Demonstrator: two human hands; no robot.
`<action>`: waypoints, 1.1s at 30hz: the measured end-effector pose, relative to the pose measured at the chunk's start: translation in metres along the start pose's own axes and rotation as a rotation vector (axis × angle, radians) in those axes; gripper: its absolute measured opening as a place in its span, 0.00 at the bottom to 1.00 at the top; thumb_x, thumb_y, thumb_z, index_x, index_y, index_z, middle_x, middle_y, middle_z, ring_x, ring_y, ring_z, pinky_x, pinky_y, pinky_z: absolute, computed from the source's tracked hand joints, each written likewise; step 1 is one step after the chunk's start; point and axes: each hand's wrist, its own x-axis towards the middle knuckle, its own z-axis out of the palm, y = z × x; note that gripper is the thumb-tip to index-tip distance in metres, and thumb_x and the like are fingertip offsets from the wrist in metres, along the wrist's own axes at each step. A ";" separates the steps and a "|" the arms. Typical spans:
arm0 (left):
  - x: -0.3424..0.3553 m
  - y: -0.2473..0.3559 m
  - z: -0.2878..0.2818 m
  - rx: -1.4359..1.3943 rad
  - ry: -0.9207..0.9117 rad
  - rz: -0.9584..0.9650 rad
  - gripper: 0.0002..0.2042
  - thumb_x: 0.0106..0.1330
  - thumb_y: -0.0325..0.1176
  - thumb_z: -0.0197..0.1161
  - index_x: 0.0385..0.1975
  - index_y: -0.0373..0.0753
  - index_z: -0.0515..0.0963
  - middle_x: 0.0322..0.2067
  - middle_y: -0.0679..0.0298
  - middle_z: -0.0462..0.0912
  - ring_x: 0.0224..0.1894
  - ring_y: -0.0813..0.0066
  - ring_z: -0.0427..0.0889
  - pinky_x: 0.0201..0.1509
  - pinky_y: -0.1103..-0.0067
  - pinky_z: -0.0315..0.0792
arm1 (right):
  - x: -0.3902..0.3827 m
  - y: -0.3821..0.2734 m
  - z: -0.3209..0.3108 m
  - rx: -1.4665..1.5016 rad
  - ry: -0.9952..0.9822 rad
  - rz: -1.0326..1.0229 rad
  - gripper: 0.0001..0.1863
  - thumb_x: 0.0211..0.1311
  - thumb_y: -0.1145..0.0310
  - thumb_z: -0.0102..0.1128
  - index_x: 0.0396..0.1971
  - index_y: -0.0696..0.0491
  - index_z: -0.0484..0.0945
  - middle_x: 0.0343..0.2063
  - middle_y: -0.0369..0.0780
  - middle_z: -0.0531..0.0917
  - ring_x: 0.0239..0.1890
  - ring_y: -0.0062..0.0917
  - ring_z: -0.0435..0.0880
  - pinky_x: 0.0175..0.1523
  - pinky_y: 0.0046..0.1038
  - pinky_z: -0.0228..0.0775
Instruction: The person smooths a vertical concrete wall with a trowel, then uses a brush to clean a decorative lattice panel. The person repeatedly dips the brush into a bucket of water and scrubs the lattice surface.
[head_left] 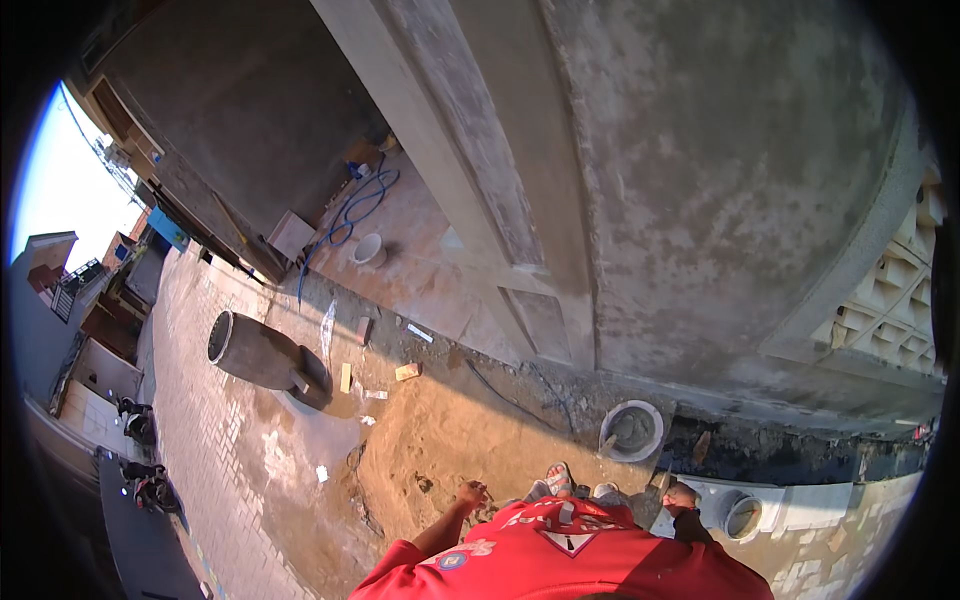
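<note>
My left hand [473, 492] hangs over the sand heap [430, 425], fingers loosely apart with nothing visible in them. To the right of my body, my right hand [681, 496] is closed; a small dark shape shows by its fingers, too unclear to name. Just beyond that hand stands a round bucket [655, 418] with a pale rim and grey, wet-looking mortar inside. A second round container [742, 516] sits right of my right hand, by the pale slabs. My sandalled foot [559, 478] shows at the sand's edge.
A plastered wall [720, 190] rises ahead, with a dark ditch [770, 450] along its foot at right. A big drum [255, 350] stands on the paving at left. Bricks [408, 371] lie beyond the sand. A white bucket [369, 250] and blue hose [345, 215] are in the doorway.
</note>
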 end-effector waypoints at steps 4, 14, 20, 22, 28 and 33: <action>0.008 0.004 0.003 -0.019 -0.014 0.046 0.13 0.67 0.35 0.57 0.45 0.32 0.75 0.26 0.54 0.81 0.23 0.65 0.81 0.23 0.71 0.79 | -0.012 0.001 0.014 -0.061 0.064 -0.062 0.06 0.50 0.65 0.62 0.20 0.49 0.75 0.20 0.38 0.78 0.23 0.29 0.78 0.29 0.35 0.72; 0.016 0.010 0.005 -0.135 -0.006 0.136 0.13 0.66 0.33 0.58 0.44 0.29 0.74 0.26 0.54 0.80 0.23 0.66 0.81 0.22 0.71 0.79 | -0.002 0.011 0.012 0.279 0.061 0.137 0.07 0.31 0.70 0.62 0.14 0.48 0.72 0.18 0.38 0.76 0.24 0.34 0.76 0.27 0.36 0.64; 0.044 -0.017 0.000 -0.163 -0.041 -0.012 0.12 0.66 0.33 0.57 0.42 0.30 0.75 0.24 0.54 0.80 0.21 0.65 0.80 0.21 0.71 0.78 | 0.002 0.004 -0.013 0.074 0.117 0.171 0.10 0.31 0.64 0.69 0.14 0.46 0.74 0.19 0.38 0.76 0.27 0.38 0.77 0.30 0.39 0.68; 0.054 -0.018 -0.014 -0.172 -0.065 -0.034 0.12 0.66 0.33 0.56 0.42 0.31 0.75 0.24 0.53 0.79 0.21 0.64 0.80 0.21 0.70 0.79 | 0.010 -0.008 -0.012 0.145 0.102 0.320 0.11 0.32 0.61 0.70 0.16 0.47 0.76 0.20 0.39 0.78 0.29 0.38 0.79 0.32 0.38 0.70; 0.110 -0.006 -0.028 -0.156 -0.174 -0.112 0.15 0.67 0.35 0.54 0.49 0.33 0.69 0.35 0.50 0.79 0.33 0.56 0.82 0.27 0.62 0.81 | 0.013 -0.025 -0.008 -0.025 0.204 0.153 0.14 0.36 0.61 0.71 0.23 0.49 0.79 0.22 0.41 0.80 0.32 0.39 0.80 0.37 0.38 0.72; 0.167 0.026 -0.063 -0.145 -0.274 -0.077 0.14 0.66 0.33 0.56 0.47 0.33 0.71 0.34 0.54 0.80 0.32 0.59 0.82 0.28 0.64 0.81 | 0.030 -0.107 -0.035 0.073 0.313 0.040 0.16 0.39 0.62 0.71 0.30 0.51 0.80 0.26 0.41 0.81 0.36 0.38 0.81 0.42 0.38 0.74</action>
